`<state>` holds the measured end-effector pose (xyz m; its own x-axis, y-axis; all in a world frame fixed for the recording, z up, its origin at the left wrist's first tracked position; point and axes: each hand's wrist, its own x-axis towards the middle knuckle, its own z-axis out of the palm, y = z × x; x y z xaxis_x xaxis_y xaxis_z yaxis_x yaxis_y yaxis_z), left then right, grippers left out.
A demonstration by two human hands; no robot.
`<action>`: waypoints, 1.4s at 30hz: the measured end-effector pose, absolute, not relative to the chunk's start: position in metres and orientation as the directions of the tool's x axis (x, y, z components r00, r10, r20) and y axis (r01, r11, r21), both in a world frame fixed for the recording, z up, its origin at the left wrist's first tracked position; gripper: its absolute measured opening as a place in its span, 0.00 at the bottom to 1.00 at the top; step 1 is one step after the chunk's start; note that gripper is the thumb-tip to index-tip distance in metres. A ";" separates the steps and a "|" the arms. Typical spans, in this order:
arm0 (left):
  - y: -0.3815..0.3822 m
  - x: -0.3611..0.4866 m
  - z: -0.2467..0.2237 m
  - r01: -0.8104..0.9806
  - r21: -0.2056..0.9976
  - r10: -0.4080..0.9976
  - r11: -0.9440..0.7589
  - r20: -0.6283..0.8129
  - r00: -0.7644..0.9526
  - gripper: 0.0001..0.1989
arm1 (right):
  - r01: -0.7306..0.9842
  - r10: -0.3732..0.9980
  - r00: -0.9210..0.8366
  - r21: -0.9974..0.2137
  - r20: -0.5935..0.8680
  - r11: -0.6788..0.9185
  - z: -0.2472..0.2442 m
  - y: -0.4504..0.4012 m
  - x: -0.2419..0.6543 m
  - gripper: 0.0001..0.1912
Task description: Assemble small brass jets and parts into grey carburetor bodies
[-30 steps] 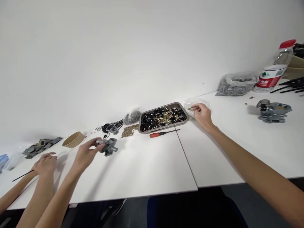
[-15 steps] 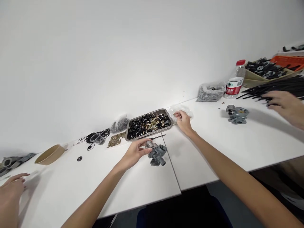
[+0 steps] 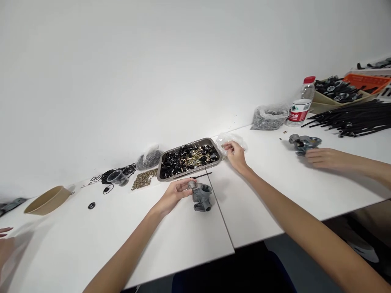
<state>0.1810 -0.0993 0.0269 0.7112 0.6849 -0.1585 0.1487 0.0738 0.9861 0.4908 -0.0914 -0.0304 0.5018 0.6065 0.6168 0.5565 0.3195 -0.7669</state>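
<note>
My left hand [image 3: 174, 196] grips a grey metal carburetor body [image 3: 202, 197] by its round end, just above the white table. My right hand [image 3: 234, 154] is over a clear plastic bag [image 3: 232, 140], thumb and fingers pinched together; what they hold, if anything, is too small to tell. Between the hands and the wall lies a metal tray [image 3: 174, 176] of black parts and brass screws. A thin black screwdriver [image 3: 203, 175] rests in front of the tray. Small brass pieces [image 3: 143, 179] form a pile left of it.
At right, another person's hand [image 3: 324, 158] touches a second carburetor [image 3: 302, 142]. Behind are a bottle [image 3: 301, 106], a bag of small parts [image 3: 270, 118] and black tubes [image 3: 354, 118]. At left are a plastic cup [image 3: 118, 178], a tan bowl [image 3: 49, 201] and another person's fingers [image 3: 4, 232].
The other person's hand at right has moved from the black tubes to the second carburetor. The hand at far left has shifted mostly out of view. My hands have barely moved.
</note>
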 end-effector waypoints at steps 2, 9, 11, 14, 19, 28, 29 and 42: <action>-0.093 0.172 0.015 0.073 0.989 0.660 0.129 -0.140 0.738 0.25 | 0.562 0.607 0.502 -0.766 0.617 0.313 -0.031 -0.092 0.490 0.15; -0.079 0.154 -0.003 0.014 0.974 0.531 0.227 -0.136 0.836 0.26 | 0.619 0.614 0.465 -0.730 0.637 0.289 -0.024 -0.100 0.480 0.15; -0.076 0.151 -0.002 0.028 0.971 0.512 0.239 -0.151 0.846 0.26 | 0.652 0.620 0.434 -0.703 0.653 0.284 -0.016 -0.100 0.474 0.15; -0.074 0.149 -0.002 0.043 0.970 0.489 0.240 -0.160 0.857 0.26 | 0.704 0.659 0.367 -0.659 0.657 0.266 0.000 -0.088 0.466 0.13; -0.074 0.150 -0.002 0.017 0.967 0.485 0.253 -0.142 0.863 0.26 | 0.748 0.793 0.247 -0.630 0.557 0.209 0.019 -0.033 0.449 0.14; -0.073 0.147 -0.004 -0.003 0.971 0.463 0.238 -0.111 0.879 0.27 | 0.825 0.904 0.207 -0.563 0.374 0.044 0.010 0.050 0.417 0.18; -0.072 0.147 -0.004 -0.004 0.973 0.461 0.232 -0.106 0.881 0.27 | 0.829 0.909 0.212 -0.558 0.358 0.027 0.007 0.052 0.416 0.16; -0.076 0.139 0.014 -0.047 0.989 0.490 0.141 -0.029 0.871 0.22 | 0.784 0.900 0.147 -0.603 0.410 0.147 0.025 0.032 0.410 0.15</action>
